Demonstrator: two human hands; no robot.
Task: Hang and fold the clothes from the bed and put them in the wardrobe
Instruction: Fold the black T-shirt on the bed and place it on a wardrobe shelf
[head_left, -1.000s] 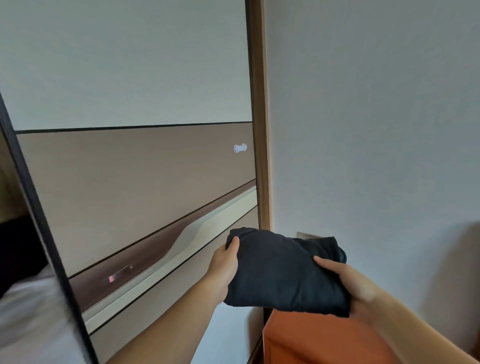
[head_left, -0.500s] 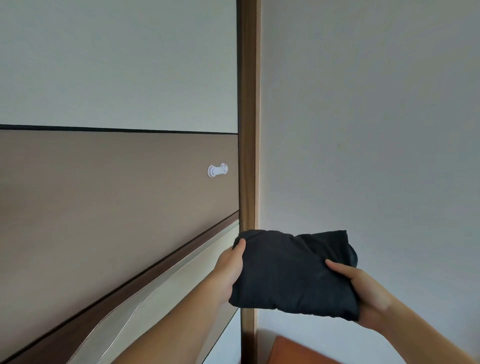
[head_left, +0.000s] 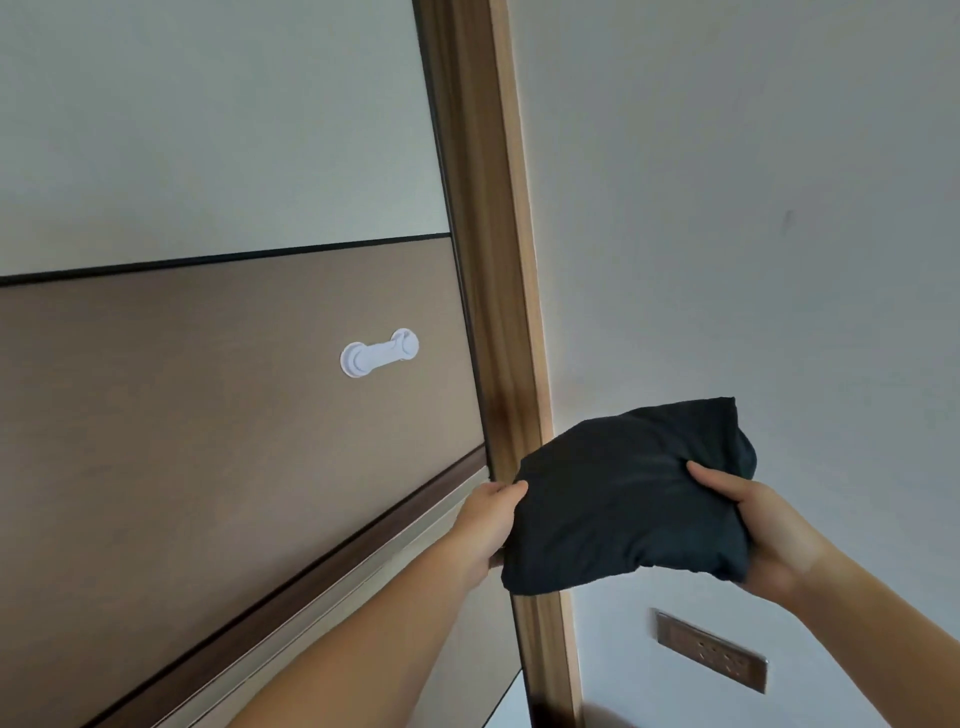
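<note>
— What are we holding up here?

— We are holding a folded garment (head_left: 623, 499), dark navy going on black, plain, with no print we can make out. It is bunched into a soft, thick, roughly rectangular bundle, its edges rounded and a loose fold bulging at the upper right corner.

— And how are we gripping it?

— Our left hand (head_left: 491, 514) is grasping the left edge, thumb lying on top and fingers hidden underneath. Our right hand (head_left: 763, 525) is clutching the right end, thumb pressing into the cloth.

— Where is it sitting against the room?

— We are keeping it in the air, in front of the white wall (head_left: 753, 234), its left corner overlapping the wooden frame (head_left: 493, 260) of the wardrobe. The door (head_left: 208, 415) is standing to the left, with a white latch (head_left: 379, 353) on its brown panel. A socket (head_left: 711, 657) is showing on the wall below the bundle.
</note>
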